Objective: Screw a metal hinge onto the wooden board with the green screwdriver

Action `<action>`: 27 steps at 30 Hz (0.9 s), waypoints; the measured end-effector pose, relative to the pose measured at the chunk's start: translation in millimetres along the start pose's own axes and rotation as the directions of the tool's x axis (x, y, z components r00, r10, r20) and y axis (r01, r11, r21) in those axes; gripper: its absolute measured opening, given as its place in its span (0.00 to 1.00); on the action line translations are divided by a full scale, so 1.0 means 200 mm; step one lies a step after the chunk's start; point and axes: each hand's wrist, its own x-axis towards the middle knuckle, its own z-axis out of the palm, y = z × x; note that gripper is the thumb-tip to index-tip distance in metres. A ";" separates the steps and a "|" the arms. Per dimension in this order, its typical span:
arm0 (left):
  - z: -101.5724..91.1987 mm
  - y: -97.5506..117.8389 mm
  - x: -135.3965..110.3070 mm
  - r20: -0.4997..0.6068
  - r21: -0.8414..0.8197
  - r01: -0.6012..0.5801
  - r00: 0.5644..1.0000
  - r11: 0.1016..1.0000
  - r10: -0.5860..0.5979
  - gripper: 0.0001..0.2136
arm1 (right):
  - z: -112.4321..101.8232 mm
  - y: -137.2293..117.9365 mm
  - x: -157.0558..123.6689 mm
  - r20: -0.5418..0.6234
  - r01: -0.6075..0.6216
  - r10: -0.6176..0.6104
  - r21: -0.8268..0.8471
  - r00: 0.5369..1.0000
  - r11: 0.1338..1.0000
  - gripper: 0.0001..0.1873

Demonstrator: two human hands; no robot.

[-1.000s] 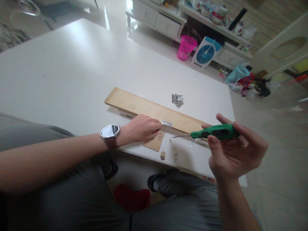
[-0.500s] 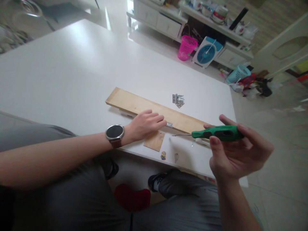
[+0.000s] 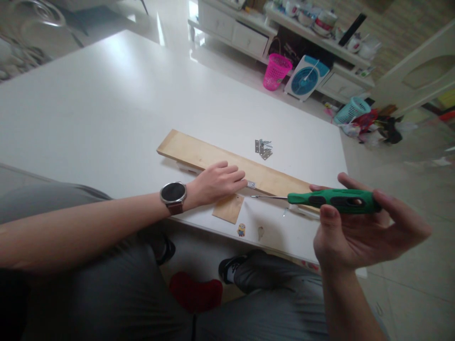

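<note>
A long wooden board [image 3: 199,154] lies across the white table [image 3: 106,104]. My left hand [image 3: 218,181] rests flat on it, fingers stretched out over a small metal hinge [image 3: 251,184] at the board's near edge. A small wooden piece [image 3: 228,208] lies just below the hinge. My right hand [image 3: 355,232] holds a green-handled screwdriver [image 3: 332,200] level above the table's right end. The thin shaft points left, and its tip is close to the hinge.
Spare hinges and screws [image 3: 262,147] lie beyond the board. A loose screw [image 3: 284,212] and a cartoon sticker [image 3: 241,229] are near the front edge. On the floor behind stand a pink basket [image 3: 276,71], a fan [image 3: 304,78] and clutter.
My left hand slid right and flattened over the hinge. My right hand shifted right and slightly lower, and the screwdriver's tip now reaches toward the hinge.
</note>
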 end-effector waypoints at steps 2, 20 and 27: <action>0.00 0.00 0.01 -0.006 0.003 0.009 1.000 1.000 -0.009 0.10 | 0.00 -0.01 0.00 -0.012 -0.003 0.003 -0.013 1.000 1.000 0.33; 0.02 -0.03 0.00 -0.087 0.047 -0.053 0.995 0.997 0.057 0.12 | -0.04 0.04 0.01 0.081 0.111 -0.109 -0.022 0.991 0.994 0.38; 0.03 -0.05 0.00 -0.043 -0.046 -0.005 0.999 0.999 0.003 0.09 | -0.04 0.05 -0.01 0.050 0.073 -0.071 -0.035 0.996 0.997 0.36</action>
